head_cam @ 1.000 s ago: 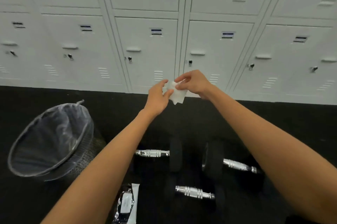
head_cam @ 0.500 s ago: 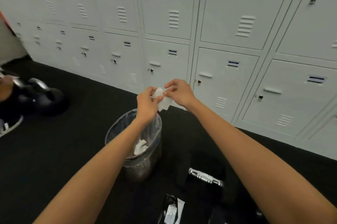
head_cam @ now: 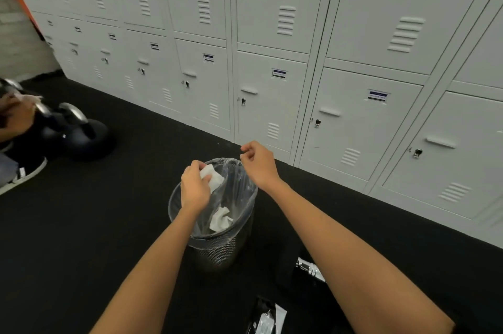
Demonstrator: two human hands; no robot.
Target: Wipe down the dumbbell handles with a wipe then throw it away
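Wipe point(head_cam: 211, 178) now sits in your left hand point(head_cam: 193, 189) alone, fingers clamped on it over the bin point(head_cam: 174, 206). Your right hand point(head_cam: 257, 162) let go, fingers loosely curled, empty, at 2 o'clock. Drop comes next.

Metal mesh bin point(head_cam: 217, 253), glossy clear plastic liner point(head_cam: 239, 192).

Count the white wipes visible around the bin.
2: one wipe pinched in the left hand over the bin; one crumpled wipe inside. Others may be hidden.
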